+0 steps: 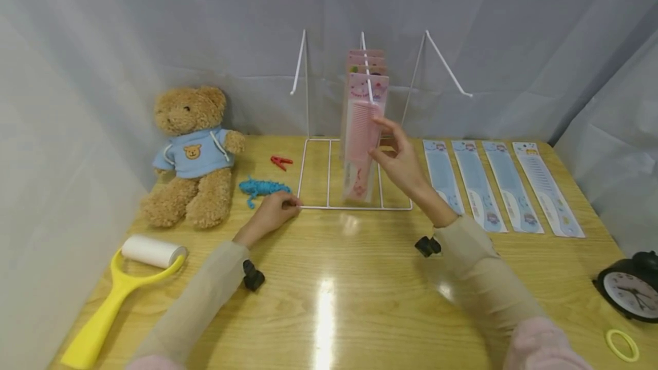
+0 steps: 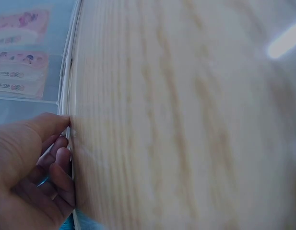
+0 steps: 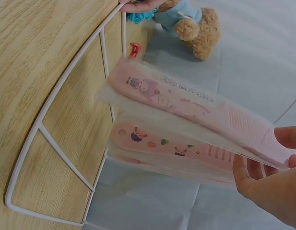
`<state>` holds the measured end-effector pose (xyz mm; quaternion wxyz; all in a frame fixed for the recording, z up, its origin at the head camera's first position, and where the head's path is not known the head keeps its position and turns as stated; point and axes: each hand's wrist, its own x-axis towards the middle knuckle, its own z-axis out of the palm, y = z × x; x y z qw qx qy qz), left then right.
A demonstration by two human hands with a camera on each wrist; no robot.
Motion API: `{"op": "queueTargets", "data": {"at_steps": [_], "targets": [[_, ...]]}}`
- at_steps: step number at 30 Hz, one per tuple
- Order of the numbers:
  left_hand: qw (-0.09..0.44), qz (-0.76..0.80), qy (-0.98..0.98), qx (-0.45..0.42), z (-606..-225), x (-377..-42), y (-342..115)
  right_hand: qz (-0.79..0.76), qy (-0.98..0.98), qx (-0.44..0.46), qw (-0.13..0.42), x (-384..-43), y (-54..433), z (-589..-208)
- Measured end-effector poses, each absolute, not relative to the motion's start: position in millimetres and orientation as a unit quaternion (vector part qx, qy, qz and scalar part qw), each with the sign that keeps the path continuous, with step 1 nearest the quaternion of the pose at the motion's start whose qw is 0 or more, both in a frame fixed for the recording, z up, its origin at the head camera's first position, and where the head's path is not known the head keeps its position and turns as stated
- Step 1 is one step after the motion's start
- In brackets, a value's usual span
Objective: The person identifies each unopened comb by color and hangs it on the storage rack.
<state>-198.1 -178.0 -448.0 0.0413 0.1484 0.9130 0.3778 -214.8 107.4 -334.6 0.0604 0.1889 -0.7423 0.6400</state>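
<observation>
A white wire display rack (image 1: 354, 208) stands on the table, with several pink packaged combs hanging one behind another on its middle hook. My right hand (image 1: 401, 164) is at the right edge of the frontmost packaged comb (image 1: 361, 147), about halfway down. In the right wrist view the thumb lies on one side of this comb pack (image 3: 162, 98) and the fingers on the other. At the rack's front left corner, my left hand (image 1: 272, 213) pinches the base wire between thumb and fingers. The left wrist view shows the left hand (image 2: 23, 167) close up on the wire.
Blue packaged combs (image 1: 475, 181) and a paler one (image 1: 547, 187) lie in a row at right. Left are a teddy bear (image 1: 192, 153), blue lizard toy (image 1: 262, 187), red clip (image 1: 281, 162) and yellow-handled lint roller (image 1: 115, 296). An alarm clock (image 1: 629, 290) and yellow ring (image 1: 622, 345) sit front right.
</observation>
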Motion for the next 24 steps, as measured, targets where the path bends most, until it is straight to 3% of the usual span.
{"op": "queueTargets", "data": {"at_steps": [24], "targets": [[0.041,0.376,0.913,0.151,-447.1,-197.2,-178.1,0.614,-0.768,0.178,0.049,-226.7,111.2,-345.0]]}}
